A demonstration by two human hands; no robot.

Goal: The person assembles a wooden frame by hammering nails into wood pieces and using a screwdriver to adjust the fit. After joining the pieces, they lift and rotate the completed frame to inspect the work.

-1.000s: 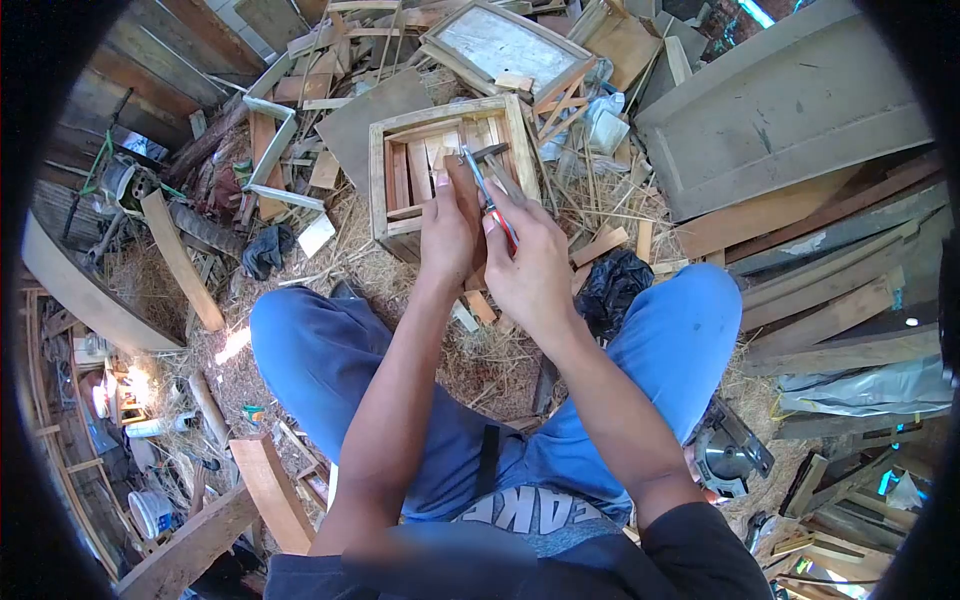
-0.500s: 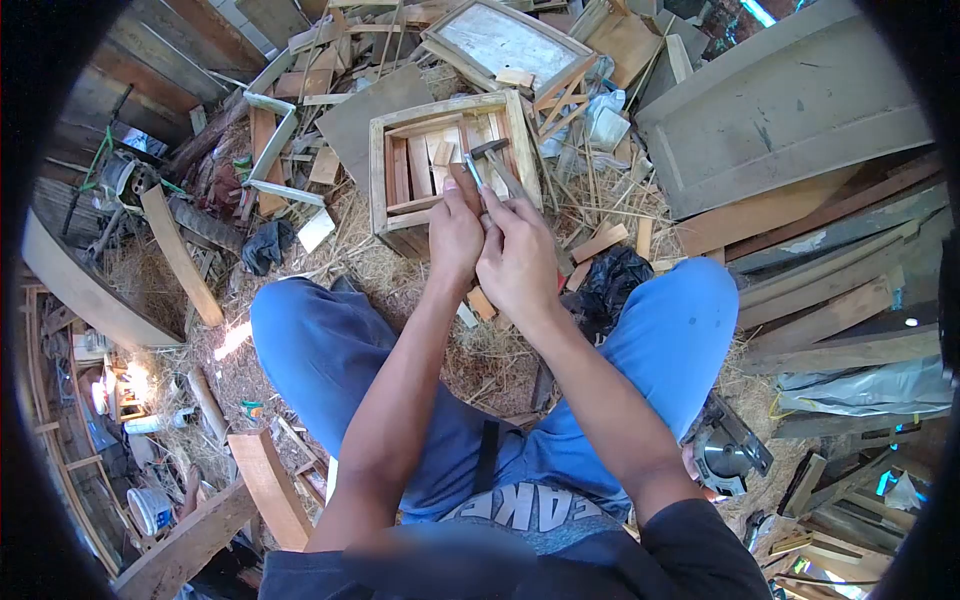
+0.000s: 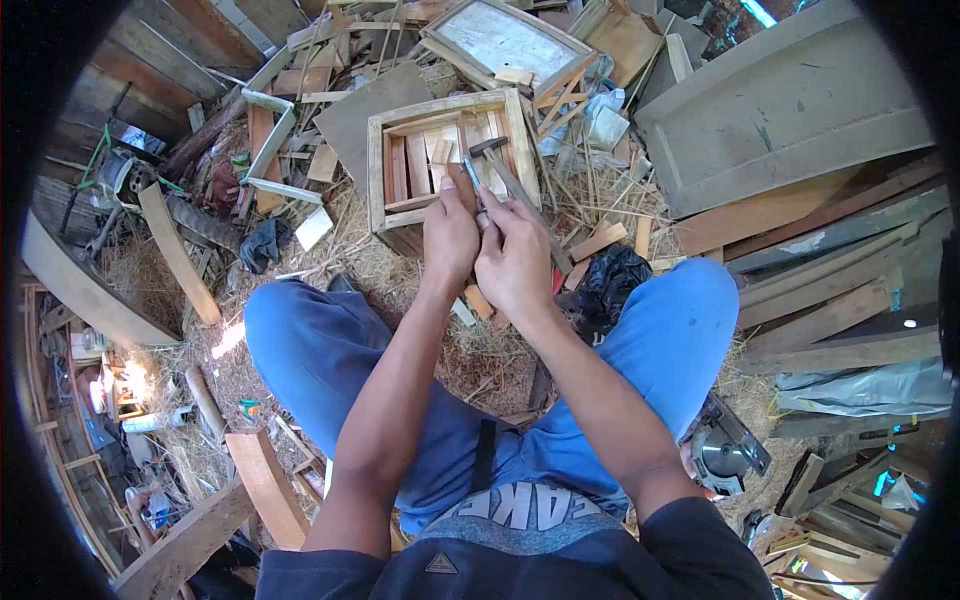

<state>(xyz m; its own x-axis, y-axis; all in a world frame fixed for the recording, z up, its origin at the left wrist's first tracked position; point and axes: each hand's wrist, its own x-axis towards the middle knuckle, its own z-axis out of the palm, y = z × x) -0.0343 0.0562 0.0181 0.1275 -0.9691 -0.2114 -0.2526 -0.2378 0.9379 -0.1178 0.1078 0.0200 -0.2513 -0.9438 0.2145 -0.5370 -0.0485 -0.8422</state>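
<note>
My left hand (image 3: 451,237) is closed around a short brown piece of wood (image 3: 460,184), held over the near side of a wooden frame box (image 3: 376,170). Pressed close beside it, my right hand (image 3: 514,258) grips a slim shiny metal tool (image 3: 471,172) whose tip points away from me along the wood. The tool's grip is hidden in my fingers, so I cannot tell its exact kind. A hammer (image 3: 489,147) lies across the box's right side, its handle running down past my right hand. Wooden slats (image 3: 418,166) line the inside of the box.
Wood scraps and straw cover the ground. A circular saw (image 3: 722,455) sits beyond my right knee, near stacked boards (image 3: 830,300). A large panel (image 3: 780,110) leans at upper right. Black plastic (image 3: 607,285) lies by the box. At lower left, a person's limb (image 3: 142,507) shows.
My hands have shifted slightly left, and the metal tool has tilted a little. More of the hammer's handle shows beside my right hand. The limb at lower left has moved left.
</note>
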